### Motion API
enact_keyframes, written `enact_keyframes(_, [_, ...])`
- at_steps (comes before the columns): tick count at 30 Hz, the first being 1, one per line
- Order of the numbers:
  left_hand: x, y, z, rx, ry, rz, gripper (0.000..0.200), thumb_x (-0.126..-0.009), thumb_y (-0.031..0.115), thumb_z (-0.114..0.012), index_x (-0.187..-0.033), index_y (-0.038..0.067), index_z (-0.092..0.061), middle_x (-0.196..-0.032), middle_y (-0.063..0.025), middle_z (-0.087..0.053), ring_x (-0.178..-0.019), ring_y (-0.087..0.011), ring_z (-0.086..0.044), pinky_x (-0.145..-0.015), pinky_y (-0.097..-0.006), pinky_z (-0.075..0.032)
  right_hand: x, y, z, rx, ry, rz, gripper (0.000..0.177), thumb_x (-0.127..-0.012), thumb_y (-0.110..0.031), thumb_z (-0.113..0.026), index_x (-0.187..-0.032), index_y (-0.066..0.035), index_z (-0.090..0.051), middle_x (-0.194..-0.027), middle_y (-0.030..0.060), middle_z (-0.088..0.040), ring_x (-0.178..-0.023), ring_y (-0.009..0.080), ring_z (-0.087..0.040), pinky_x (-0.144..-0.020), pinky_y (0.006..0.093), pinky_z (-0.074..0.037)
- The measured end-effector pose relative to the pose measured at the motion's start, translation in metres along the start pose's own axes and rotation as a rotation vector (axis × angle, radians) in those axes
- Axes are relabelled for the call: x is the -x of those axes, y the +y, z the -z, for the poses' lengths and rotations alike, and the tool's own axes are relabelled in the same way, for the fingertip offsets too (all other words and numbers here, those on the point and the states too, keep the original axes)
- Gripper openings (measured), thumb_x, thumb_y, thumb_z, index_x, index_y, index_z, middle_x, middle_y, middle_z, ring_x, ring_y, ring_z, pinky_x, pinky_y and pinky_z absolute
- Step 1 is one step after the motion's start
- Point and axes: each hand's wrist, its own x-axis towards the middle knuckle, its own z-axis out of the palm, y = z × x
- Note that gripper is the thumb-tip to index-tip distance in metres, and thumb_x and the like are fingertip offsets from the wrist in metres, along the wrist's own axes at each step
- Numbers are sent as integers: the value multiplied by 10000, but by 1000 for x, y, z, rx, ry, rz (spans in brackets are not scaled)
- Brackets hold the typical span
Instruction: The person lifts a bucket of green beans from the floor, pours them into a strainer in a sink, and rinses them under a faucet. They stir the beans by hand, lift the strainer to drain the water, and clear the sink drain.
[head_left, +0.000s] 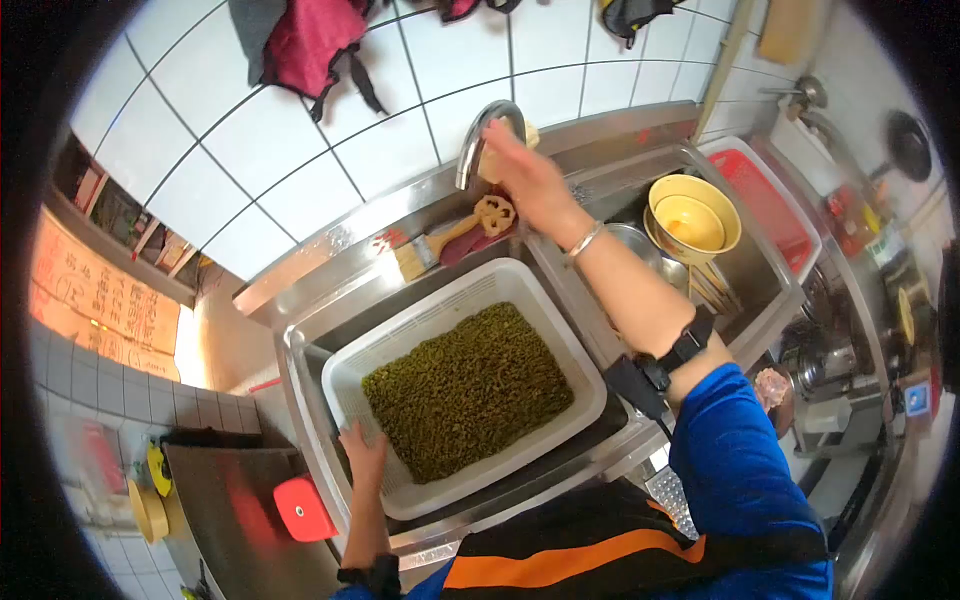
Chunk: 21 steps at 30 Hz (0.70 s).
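Observation:
A white perforated basket sits in the left sink basin and holds a layer of green grains. My left hand lies on the basket's left rim with its fingers spread. At the curved metal faucet, my right hand is raised with its fingers stretched out, over or against the faucet; whether it touches is unclear. A brush rests on the ledge behind the basket, beside a light-coloured object with holes.
Yellow bowls and metal ware stand in the right basin. Beyond it is a red basket. A red lidded box lies left of the sink. Cloths hang on the tiled wall.

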Motion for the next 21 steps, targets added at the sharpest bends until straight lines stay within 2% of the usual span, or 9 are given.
enact_keyframes(1, [11,5,-7,-63,19,-222,548,-716,199,-560,-1189,0,-367,-1162,-227,-395,-1114,-373,-328,-937,-414,-255,4,15,9,8,8,5,433,-818,-225,-435,-1154,44,-389,-1258,216,-306,-1188,296,-280,-974,285,-222])
enact_keyframes(3, [42,15,-25,-21,-107,-482,502,-728,241,-558,-1147,9,-410,-1162,-225,-394,-1103,-374,-343,-925,-431,-268,21,62,26,224,61,-389,401,-816,-230,-425,-1124,26,-427,-1174,216,-407,-1114,309,-373,-939,322,-286])
enact_keyframes(5, [68,33,-42,28,-388,-562,460,-746,279,-539,-1112,19,-441,-1152,-214,-410,-1080,-359,-375,-901,-430,-300,50,107,16,714,23,-57,337,-813,-245,-414,-1012,8,-514,-1032,194,-507,-981,316,-469,-846,368,-371])
enact_keyframes(6, [76,40,-47,-18,-517,-587,444,-758,294,-522,-1102,24,-449,-1138,-205,-427,-1062,-349,-400,-886,-421,-321,52,104,18,707,28,-52,337,-813,-245,-414,-1012,8,-514,-1032,194,-507,-981,316,-469,-846,368,-371])
enact_keyframes(8, [77,54,-51,-50,-680,-603,456,-768,312,-509,-1117,29,-435,-1121,-197,-445,-1037,-341,-424,-864,-408,-345,53,100,19,761,-454,-405,318,-816,-261,-402,-863,10,-562,-916,162,-546,-876,318,-511,-774,404,-399])
enact_keyframes(9, [77,58,-53,-73,-853,-615,468,-778,331,-495,-1132,34,-421,-1105,-188,-462,-1012,-334,-447,-841,-394,-369,57,101,18,749,-456,-398,318,-816,-261,-402,-863,10,-562,-916,162,-546,-876,318,-511,-774,404,-399])
enact_keyframes(11, [81,66,-59,-149,-854,-646,480,-779,337,-492,-1144,37,-406,-1099,-181,-470,-996,-330,-460,-822,-386,-384,66,112,18,839,-370,-156,305,-807,-259,-416,-770,0,-572,-875,152,-548,-857,312,-515,-756,392,-410])
enact_keyframes(17, [80,58,-72,-190,-766,-784,502,-764,354,-504,-1160,65,-392,-1061,-156,-509,-878,-315,-530,-717,-389,-437,82,102,35,926,-461,-192,260,-786,-232,-442,-801,-11,-579,-861,126,-537,-882,279,-499,-869,400,-343])
enact_keyframes(21, [69,56,-73,-258,-742,-860,479,-759,347,-504,-1152,92,-406,-1000,-143,-549,-788,-308,-564,-662,-388,-456,97,105,45,889,-419,-73,251,-777,-211,-463,-895,-11,-557,-1039,116,-489,-1066,268,-398,-926,432,-282])
